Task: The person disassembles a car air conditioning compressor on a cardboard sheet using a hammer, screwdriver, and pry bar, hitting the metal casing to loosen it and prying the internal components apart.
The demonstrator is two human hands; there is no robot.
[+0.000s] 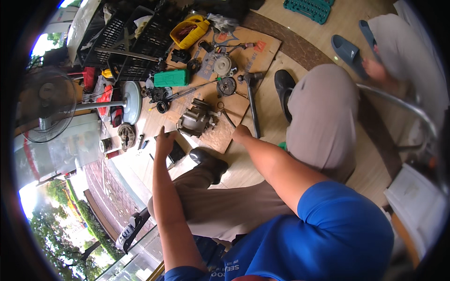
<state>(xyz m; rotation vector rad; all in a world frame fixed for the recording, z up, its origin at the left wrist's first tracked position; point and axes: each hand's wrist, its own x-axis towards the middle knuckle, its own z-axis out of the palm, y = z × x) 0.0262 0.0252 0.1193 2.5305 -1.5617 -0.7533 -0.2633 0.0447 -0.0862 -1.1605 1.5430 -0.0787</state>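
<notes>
My right hand [241, 135] is closed around the lower end of a slim metal wrench [228, 119], whose ring end points away from me over the cardboard. Left of that wrench lies a grey, ribbed metal motor housing [194, 121], on its side and touching neither hand. My left hand [164, 140] is to the near left of the housing, index finger stretched out, with nothing visible in it. Beside it on the floor is a dark flat rectangular object [177, 152]. A long socket handle [253, 105] lies right of the wrench. Round metal covers [225, 66] rest farther back.
Cardboard [265, 44] spreads under the parts. A green case [171, 78], a yellow container [189, 33] and black crates [133, 47] stand beyond. At left is a standing fan [49, 105]. Another person's slippered foot [348, 51] is at right, near a teal tool case [308, 9].
</notes>
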